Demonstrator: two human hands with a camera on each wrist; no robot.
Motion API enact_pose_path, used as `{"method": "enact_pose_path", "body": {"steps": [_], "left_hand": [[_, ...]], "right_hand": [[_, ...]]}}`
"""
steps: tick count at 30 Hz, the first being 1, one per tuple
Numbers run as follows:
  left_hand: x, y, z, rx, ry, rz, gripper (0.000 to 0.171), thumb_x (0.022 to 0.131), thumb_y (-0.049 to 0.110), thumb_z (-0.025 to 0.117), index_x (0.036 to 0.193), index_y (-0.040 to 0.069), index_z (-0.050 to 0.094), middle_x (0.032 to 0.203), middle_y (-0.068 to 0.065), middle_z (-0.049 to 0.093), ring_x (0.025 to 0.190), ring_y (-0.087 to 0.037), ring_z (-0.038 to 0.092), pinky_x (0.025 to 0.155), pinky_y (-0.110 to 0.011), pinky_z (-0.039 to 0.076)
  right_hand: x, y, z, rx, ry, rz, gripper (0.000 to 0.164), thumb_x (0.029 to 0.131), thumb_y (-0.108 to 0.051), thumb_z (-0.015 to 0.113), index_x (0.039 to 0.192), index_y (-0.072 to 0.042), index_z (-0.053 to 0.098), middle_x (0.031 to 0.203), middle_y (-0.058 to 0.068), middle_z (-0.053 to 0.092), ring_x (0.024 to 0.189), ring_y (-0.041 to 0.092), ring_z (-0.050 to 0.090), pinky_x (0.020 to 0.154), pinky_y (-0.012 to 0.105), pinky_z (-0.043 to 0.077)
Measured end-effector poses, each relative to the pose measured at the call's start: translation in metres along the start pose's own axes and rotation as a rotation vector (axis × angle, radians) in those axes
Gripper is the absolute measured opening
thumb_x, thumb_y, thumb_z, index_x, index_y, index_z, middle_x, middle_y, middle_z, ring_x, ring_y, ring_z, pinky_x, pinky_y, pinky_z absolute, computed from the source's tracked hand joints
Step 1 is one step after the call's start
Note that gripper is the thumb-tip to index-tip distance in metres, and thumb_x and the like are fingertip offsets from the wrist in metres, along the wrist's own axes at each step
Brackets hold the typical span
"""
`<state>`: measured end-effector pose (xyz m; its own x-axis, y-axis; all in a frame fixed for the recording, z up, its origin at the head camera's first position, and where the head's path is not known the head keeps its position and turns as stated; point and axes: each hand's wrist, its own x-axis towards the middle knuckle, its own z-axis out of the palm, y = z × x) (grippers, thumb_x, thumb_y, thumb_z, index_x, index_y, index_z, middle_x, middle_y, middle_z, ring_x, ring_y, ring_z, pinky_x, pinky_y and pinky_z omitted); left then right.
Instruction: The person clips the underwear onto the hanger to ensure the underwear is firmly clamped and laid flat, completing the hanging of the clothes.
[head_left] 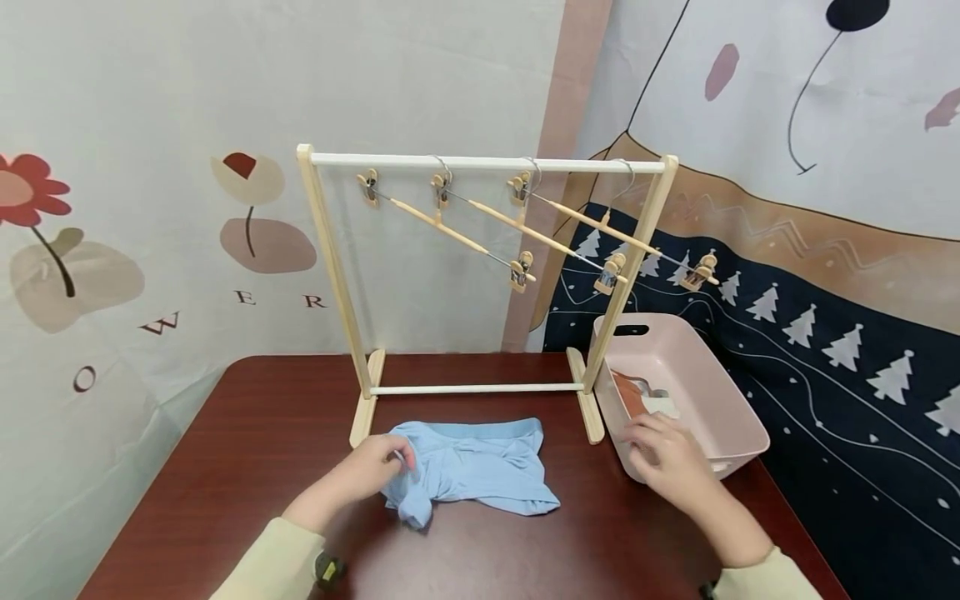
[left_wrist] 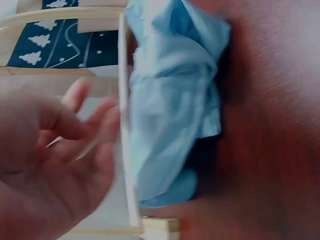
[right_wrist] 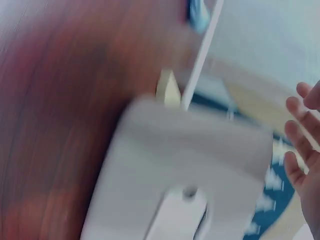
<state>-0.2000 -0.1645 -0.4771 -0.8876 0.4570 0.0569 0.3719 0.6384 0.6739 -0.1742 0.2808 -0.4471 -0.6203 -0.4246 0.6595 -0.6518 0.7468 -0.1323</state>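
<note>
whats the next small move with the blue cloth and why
Probably smooth out the bunched left end of the blue cloth with the left hand. That end is crumpled, while the rest lies flatter on the table; the left hand is right at it, and the clip hangers hang bare, so straightened cloth would likely clip more easily.

A pale backdrop [head_left: 450,58] printed with flowers [head_left: 30,190] and letters [head_left: 245,297] hangs behind a glossy red-brown table [head_left: 225,467]. Beyond a dusty-pink band [head_left: 577,75], the right side shows tan hills [head_left: 697,192] above white trees [head_left: 892,379] on navy; soft light glints on the tabletop.
</note>
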Motion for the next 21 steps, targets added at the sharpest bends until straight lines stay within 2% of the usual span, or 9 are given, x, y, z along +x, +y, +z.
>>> {"method": "enact_pose_path", "body": {"steps": [2, 5, 8, 11, 14, 18, 21], "left_hand": [[0.002, -0.003, 0.005, 0.013, 0.125, -0.027, 0.021, 0.079, -0.008, 0.052, 0.079, 0.011, 0.063, 0.083, -0.002, 0.062, 0.072, -0.010, 0.052, 0.064, -0.025, 0.045], [0.005, -0.007, 0.010, 0.048, 0.291, -0.090, 0.019, 0.079, -0.006, 0.056, 0.087, 0.009, 0.065, 0.093, -0.005, 0.064, 0.084, -0.019, 0.058, 0.074, -0.033, 0.048], [0.007, -0.011, 0.011, 0.088, 0.386, -0.159, 0.021, 0.081, -0.003, 0.058, 0.098, 0.004, 0.066, 0.097, -0.011, 0.064, 0.093, -0.027, 0.060, 0.082, -0.041, 0.048], [0.009, -0.017, 0.013, 0.120, 0.411, -0.233, 0.027, 0.083, 0.001, 0.058, 0.109, -0.002, 0.064, 0.106, -0.020, 0.063, 0.104, -0.037, 0.058, 0.090, -0.048, 0.046], [0.013, -0.022, 0.015, 0.122, 0.390, -0.307, 0.030, 0.088, 0.006, 0.056, 0.116, -0.004, 0.061, 0.113, -0.026, 0.060, 0.112, -0.042, 0.054, 0.094, -0.050, 0.044], [0.017, -0.028, 0.017, 0.089, 0.369, -0.376, 0.031, 0.093, 0.010, 0.054, 0.118, -0.006, 0.060, 0.116, -0.027, 0.060, 0.114, -0.043, 0.054, 0.094, -0.051, 0.044], [0.020, -0.030, 0.018, 0.075, 0.361, -0.403, 0.028, 0.094, 0.012, 0.053, 0.115, -0.005, 0.062, 0.113, -0.024, 0.063, 0.111, -0.041, 0.056, 0.091, -0.049, 0.046]], "right_hand": [[0.005, -0.012, 0.015, -0.011, -0.061, 0.021, 0.023, 0.069, -0.001, 0.065, 0.082, -0.019, 0.069, 0.086, -0.009, 0.065, 0.080, 0.010, 0.059, 0.070, 0.028, 0.046], [0.011, -0.026, 0.037, -0.017, -0.210, 0.129, 0.022, 0.072, -0.006, 0.068, 0.089, -0.021, 0.069, 0.089, -0.013, 0.063, 0.082, 0.009, 0.059, 0.070, 0.029, 0.049], [0.016, -0.035, 0.058, 0.025, -0.363, 0.270, 0.023, 0.078, -0.011, 0.068, 0.100, -0.018, 0.068, 0.095, -0.009, 0.062, 0.085, 0.011, 0.061, 0.072, 0.031, 0.051], [0.022, -0.041, 0.076, 0.075, -0.475, 0.396, 0.031, 0.081, -0.017, 0.070, 0.111, -0.012, 0.064, 0.104, 0.000, 0.062, 0.092, 0.017, 0.062, 0.077, 0.036, 0.052], [0.027, -0.044, 0.093, 0.102, -0.544, 0.497, 0.041, 0.083, -0.022, 0.070, 0.120, -0.006, 0.059, 0.113, 0.009, 0.059, 0.098, 0.022, 0.061, 0.081, 0.041, 0.051], [0.038, -0.047, 0.111, 0.143, -0.582, 0.605, 0.051, 0.086, -0.025, 0.067, 0.127, 0.000, 0.053, 0.123, 0.016, 0.055, 0.106, 0.027, 0.059, 0.086, 0.044, 0.049], [0.045, -0.048, 0.120, 0.188, -0.598, 0.668, 0.054, 0.087, -0.026, 0.065, 0.130, 0.004, 0.050, 0.128, 0.020, 0.053, 0.113, 0.031, 0.056, 0.091, 0.047, 0.047]]}}
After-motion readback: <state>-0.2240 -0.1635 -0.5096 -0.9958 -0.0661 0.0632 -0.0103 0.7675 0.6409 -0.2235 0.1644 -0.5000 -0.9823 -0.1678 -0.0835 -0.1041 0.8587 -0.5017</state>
